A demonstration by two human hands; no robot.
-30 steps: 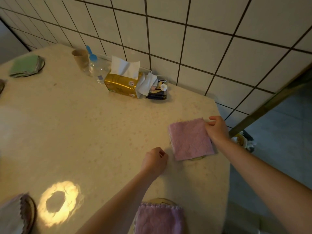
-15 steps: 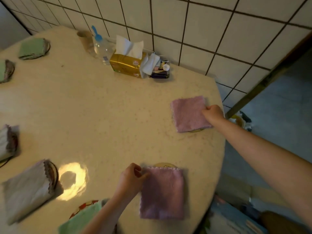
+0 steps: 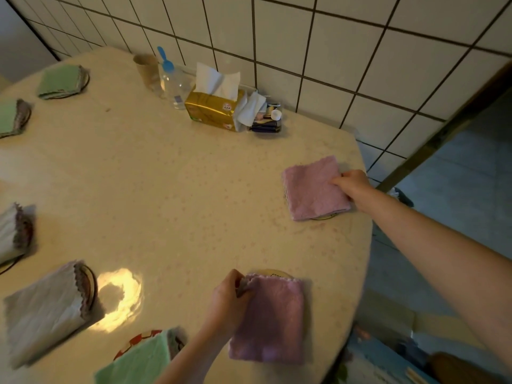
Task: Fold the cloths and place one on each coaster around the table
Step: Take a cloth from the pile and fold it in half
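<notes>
Two folded pink cloths lie near the table's right edge. The far pink cloth (image 3: pixel 314 188) covers a coaster (image 3: pixel 322 217), of which only a sliver shows. My right hand (image 3: pixel 352 182) rests on its right edge. The near pink cloth (image 3: pixel 270 322) lies over a coaster (image 3: pixel 270 273) whose far rim shows. My left hand (image 3: pixel 228 299) pinches this cloth's top left corner. Around the rim lie folded green cloths (image 3: pixel 61 81), a green one (image 3: pixel 138 361) on a red patterned coaster, and white cloths (image 3: pixel 45 310) on dark coasters.
A gold tissue box (image 3: pixel 213 110), a plastic bottle (image 3: pixel 173 81) with a blue cap, a brown cup (image 3: pixel 146 69) and a small container (image 3: pixel 267 120) stand against the tiled wall. The round table's edge (image 3: pixel 367 245) runs close by both pink cloths, with floor beyond.
The view pulled back and down. My left hand came back from beside the far pink cloth to the near one and took its corner. My right hand stayed at the far cloth's right edge.
</notes>
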